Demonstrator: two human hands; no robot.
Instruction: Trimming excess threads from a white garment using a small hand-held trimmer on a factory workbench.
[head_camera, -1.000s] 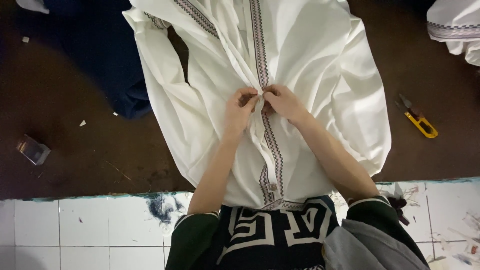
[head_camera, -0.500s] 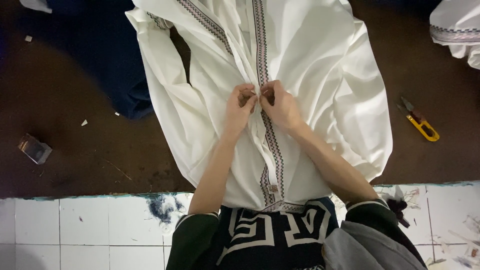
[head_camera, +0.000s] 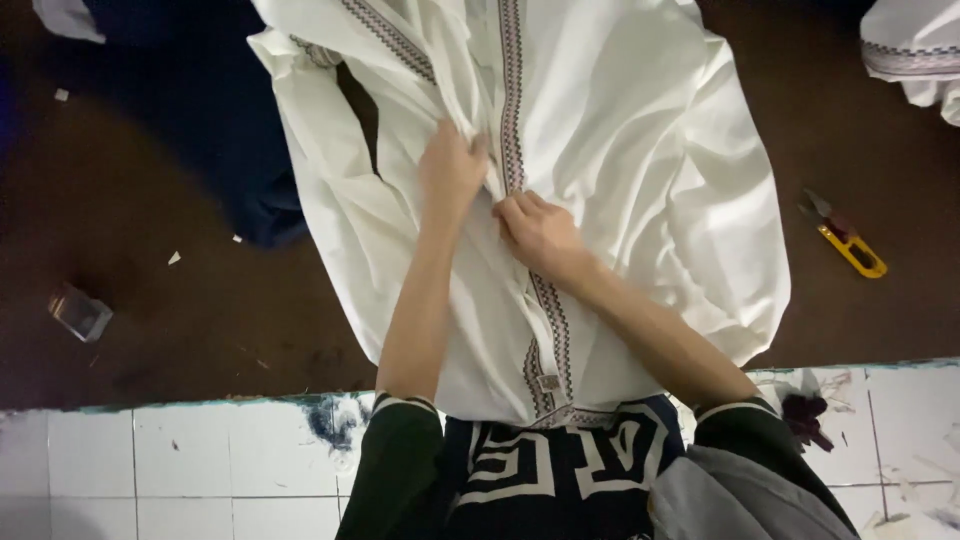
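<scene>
**Fastening the front band of a white garment**

The left hand (head_camera: 452, 170) has its grip closed on a pinch of white cloth just left of the patterned band (head_camera: 511, 90), fingers curled into the fold. The right hand (head_camera: 535, 230) lies just beside it, nearer the person, its grip pressed shut on the band's edge; whether a button sits under the fingers I cannot tell. Both hands meet at the middle of the white garment (head_camera: 640, 150), which is spread flat on the dark brown tabletop (head_camera: 180, 300) and hangs over its near edge.

To do this well, I judge both edges should be held taut and level, so the band lies straight, matching the fastened button (head_camera: 548, 381) nearer the hem.

Further out, a yellow thread snipper (head_camera: 846, 240) lies at the right, well apart. Dark blue cloth (head_camera: 230, 120) lies at the left, partly under the garment.
</scene>
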